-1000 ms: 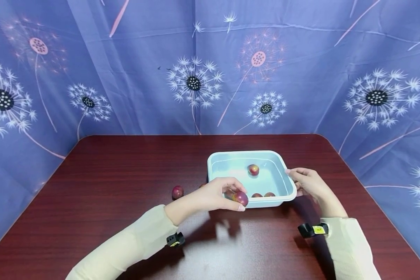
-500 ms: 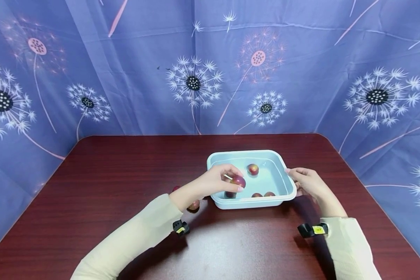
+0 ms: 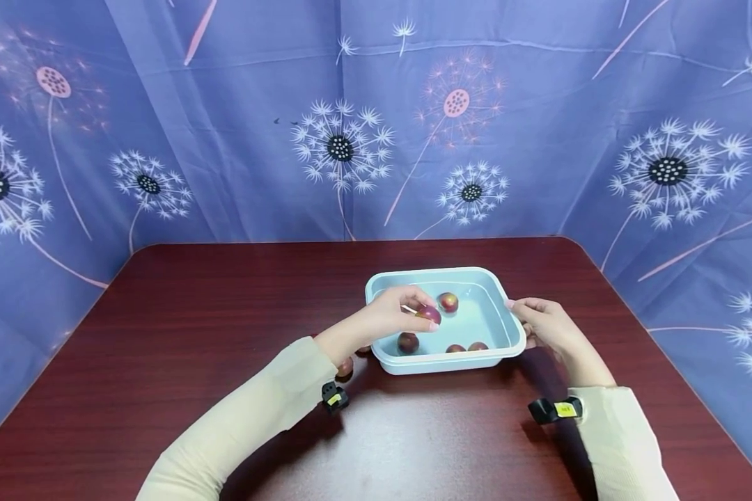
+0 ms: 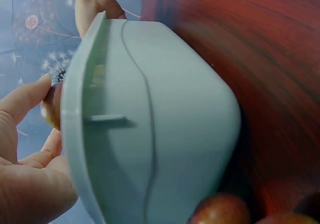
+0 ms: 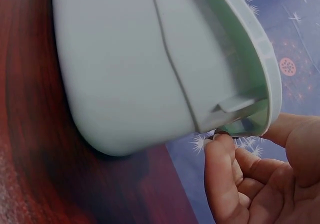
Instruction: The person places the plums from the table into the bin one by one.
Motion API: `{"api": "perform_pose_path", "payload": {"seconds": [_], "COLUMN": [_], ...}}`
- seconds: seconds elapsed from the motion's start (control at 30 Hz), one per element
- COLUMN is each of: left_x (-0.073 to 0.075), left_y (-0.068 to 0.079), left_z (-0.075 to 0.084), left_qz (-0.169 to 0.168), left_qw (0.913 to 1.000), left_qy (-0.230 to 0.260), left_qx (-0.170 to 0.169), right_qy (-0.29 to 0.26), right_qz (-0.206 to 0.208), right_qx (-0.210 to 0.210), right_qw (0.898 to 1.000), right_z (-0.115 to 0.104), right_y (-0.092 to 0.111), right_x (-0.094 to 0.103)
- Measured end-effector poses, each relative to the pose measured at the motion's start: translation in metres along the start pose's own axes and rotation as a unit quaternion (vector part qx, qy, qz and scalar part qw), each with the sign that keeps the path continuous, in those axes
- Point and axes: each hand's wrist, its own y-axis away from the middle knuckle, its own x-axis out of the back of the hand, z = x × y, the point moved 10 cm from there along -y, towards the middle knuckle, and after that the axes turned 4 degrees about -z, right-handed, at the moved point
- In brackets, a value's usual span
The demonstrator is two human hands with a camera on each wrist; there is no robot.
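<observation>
My left hand (image 3: pixel 388 313) pinches a dark red plum (image 3: pixel 430 315) between thumb and fingers, above the inside of a pale blue plastic basin (image 3: pixel 439 359). In the left wrist view this plum (image 4: pixel 52 109) shows beyond the basin's rim. My right hand (image 3: pixel 548 323) grips the basin's right rim, thumb on top and fingers curled beneath. Inside the basin lie several plums: a red-yellow plum (image 3: pixel 448 302) toward the back, a darker plum (image 3: pixel 408 342) at the front left, and two partly hidden behind the front wall.
On the dark red wooden table (image 3: pixel 225 299), a plum (image 3: pixel 345 367) lies left of the basin, near my left wrist. Another plum (image 3: pixel 364 350) is mostly hidden by the forearm. A blue dandelion-print cloth (image 3: pixel 257 139) hangs behind and around the table.
My left hand has carried the plum up and back, from in front of the basin's front rim to over its inside. The right hand keeps its grip on the rim. The view shifts slightly.
</observation>
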Motion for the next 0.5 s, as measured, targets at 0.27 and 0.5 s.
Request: {"api": "perform_pose_path", "payload": {"seconds": [0.27, 0.5], "left_x": [-0.006, -0.009], "left_y": [-0.01, -0.017], "left_z": [-0.003, -0.006], "left_qz": [-0.001, 0.001], "left_qw": [0.9999, 0.9991], "left_qy": [0.01, 0.023], "left_qx": [0.007, 0.036], "right_qy": [-0.009, -0.01], "right_qz": [0.011, 0.02], "right_qx": [0.003, 0.004], "right_qw": [1.0, 1.0], "right_z": [0.0, -0.001], "right_y": [-0.001, -0.001], "right_x": [0.001, 0.004]}}
